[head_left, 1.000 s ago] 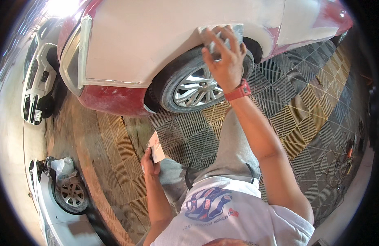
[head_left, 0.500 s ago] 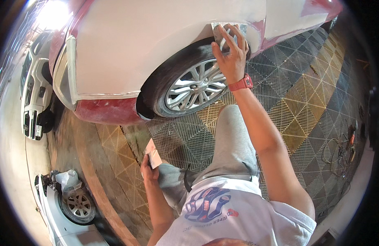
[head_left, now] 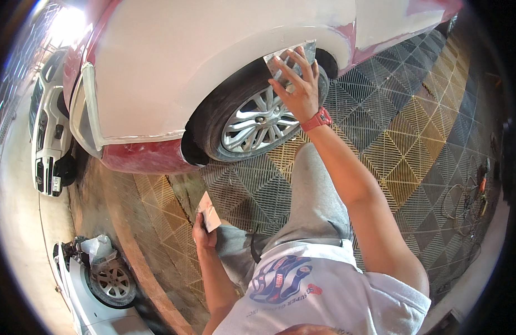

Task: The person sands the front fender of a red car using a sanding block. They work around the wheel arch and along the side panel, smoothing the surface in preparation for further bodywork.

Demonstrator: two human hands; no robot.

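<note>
My right hand (head_left: 300,86), with a red watch at its wrist, holds a flat, thin, metallic-grey spreader plate (head_left: 273,65). Its fingers are spread along the plate, and the thumb's side is partly hidden behind it. In this view the plate overlaps the upper tyre (head_left: 210,131) and the wheel arch of a car body (head_left: 157,67), which is patched in off-white and red. Whether plate and car touch, I cannot tell. Lower down, beside my left knee, my left hand (head_left: 204,235) grips the edge of a small rectangular plate (head_left: 210,213) with a pale, pinkish face.
Masking covers the edge of the car's light area (head_left: 90,106). A white vehicle (head_left: 50,128) stands at the far left. Nearer on the left is a silver car part with a wheel (head_left: 113,282) and a plastic bag (head_left: 97,245). Cables (head_left: 459,201) lie on the grid floor tiles (head_left: 403,139) at right.
My right hand has come down and to the left with its plate, off the light arch panel and in front of the tyre. My left hand keeps its plate nearly still.
</note>
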